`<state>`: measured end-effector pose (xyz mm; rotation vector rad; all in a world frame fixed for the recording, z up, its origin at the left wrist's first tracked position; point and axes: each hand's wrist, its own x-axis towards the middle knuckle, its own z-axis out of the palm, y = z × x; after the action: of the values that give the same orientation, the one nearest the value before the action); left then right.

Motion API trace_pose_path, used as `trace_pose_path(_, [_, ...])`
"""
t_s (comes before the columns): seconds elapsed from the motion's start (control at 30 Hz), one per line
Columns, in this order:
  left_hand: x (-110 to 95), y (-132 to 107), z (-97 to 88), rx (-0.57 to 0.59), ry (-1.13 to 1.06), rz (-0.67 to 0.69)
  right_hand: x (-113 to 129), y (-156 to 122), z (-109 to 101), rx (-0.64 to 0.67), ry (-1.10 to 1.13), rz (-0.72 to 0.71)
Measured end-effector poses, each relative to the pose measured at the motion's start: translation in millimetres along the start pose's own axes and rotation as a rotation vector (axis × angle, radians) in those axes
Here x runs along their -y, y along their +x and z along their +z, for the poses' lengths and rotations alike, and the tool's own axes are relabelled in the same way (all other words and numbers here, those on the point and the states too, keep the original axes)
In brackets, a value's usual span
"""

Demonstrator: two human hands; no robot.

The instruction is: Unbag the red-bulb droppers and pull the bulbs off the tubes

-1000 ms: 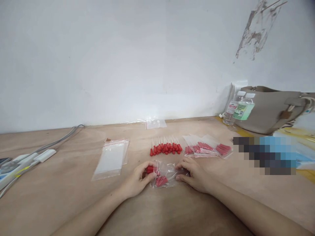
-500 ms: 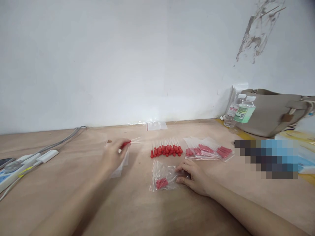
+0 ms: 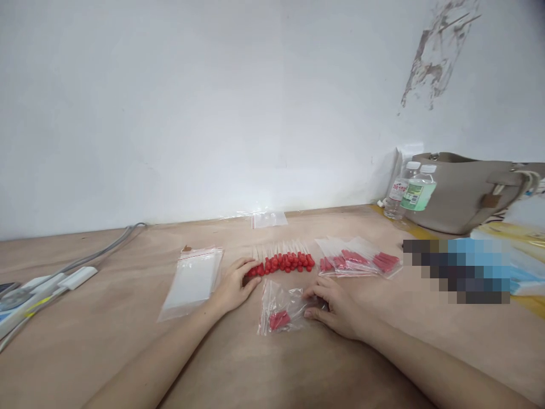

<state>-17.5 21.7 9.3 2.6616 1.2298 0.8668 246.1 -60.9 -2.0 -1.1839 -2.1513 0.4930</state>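
Now my left hand (image 3: 243, 277) has swung in to the row of red-bulbed, pale-stemmed pieces (image 3: 281, 262) on the tabletop (image 3: 238, 358), grip narrow around its left end, squeeze unclear, so those lie outside the clear plastic bag (image 3: 284, 300) my right hand (image 3: 327, 304) touches, hold unclear too.

The bulbs (image 3: 291, 261) are red, the table (image 3: 106, 335) light brown.
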Motion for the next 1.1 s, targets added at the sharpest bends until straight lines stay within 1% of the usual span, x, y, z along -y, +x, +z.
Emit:
trace_pose_path(0.17, [0.7, 1.8, -0.5, 0.007, -0.116, -0.052, -1.8, -0.3, 0.7, -0.005, 0.003, -0.001])
trace_pose_path(0.3, [0.0, 3.7, -0.6, 0.004, -0.188, -0.029, -0.8, -0.2, 0.3, -0.013, 0.011, -0.009])
trace_pose_path(0.37, [-3.0, 1.0, -1.8, -0.06, -0.177, -0.035, 0.0, -0.1, -0.3, -0.01, 0.012, -0.009])
trace_pose_path(0.43, [-9.1, -5.9, -4.2, -0.181, -0.15, -0.092, 0.4, 0.1, -0.8, -0.008, 0.007, -0.004])
trace_pose_path(0.47, [-13.3, -10.8, -5.7, -0.219, -0.144, -0.116, 0.4, 0.2, -0.9, -0.008, 0.004, -0.001])
trace_pose_path(0.5, [-18.3, -16.3, -7.5, -0.223, -0.148, -0.12, 0.3, 0.3, -0.9, -0.008, 0.001, 0.0])
trace_pose_path(0.53, [-23.7, -21.9, -9.3, -0.188, -0.165, -0.102, 0.2, 0.4, -0.8, -0.009, -0.002, -0.001])
trace_pose_path(0.67, [-45.3, -36.8, -14.8, 0.108, -0.326, 0.075, 0.5, 0.4, 0.0, -0.018, -0.012, -0.025])
trace_pose_path(0.77, [-54.6, -35.0, -15.4, 0.254, -0.421, 0.098, 2.1, -0.2, 0.6, -0.048, -0.037, -0.017])
trace_pose_path(0.87, [-57.1, -29.4, -15.5, 0.365, -0.415, 0.111, 4.0, -0.7, 1.1, -0.086, -0.077, 0.006])
trace_pose_path(0.9, [-57.2, -28.3, -15.9, 0.394, -0.407, 0.129, 4.5, -0.8, 1.4, -0.095, -0.09, 0.008])
trace_pose_path(0.97, [-57.3, -27.7, -16.7, 0.416, -0.396, 0.165, 5.2, -0.7, 2.1, -0.107, -0.113, 0.003])
trace_pose_path(1.03, [-57.7, -29.2, -16.7, 0.391, -0.382, 0.183, 5.1, -0.6, 2.7, -0.114, -0.13, -0.003])
trace_pose_path(1.1, [-58.4, -31.7, -15.4, 0.326, -0.363, 0.169, 4.5, -0.8, 2.5, -0.111, -0.127, -0.012])
